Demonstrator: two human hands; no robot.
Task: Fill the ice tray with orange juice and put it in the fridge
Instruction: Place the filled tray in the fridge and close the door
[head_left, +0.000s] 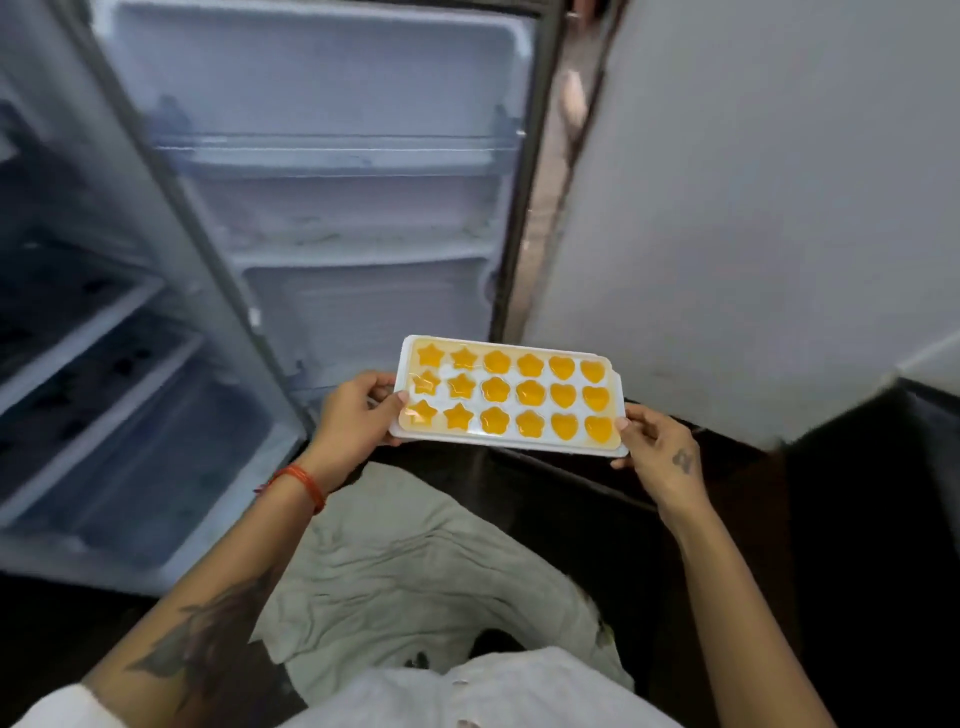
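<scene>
Level between my hands, the white ice tray (508, 397) holds orange juice (496, 389) in star, flower and heart cells. My left hand (353, 410) pinches its left end, my right hand (655, 451) its right corner, before the open fridge door (332, 156).

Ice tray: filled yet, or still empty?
Filled: every visible cell of the ice tray holds orange juice, some pooling over the top.
</scene>
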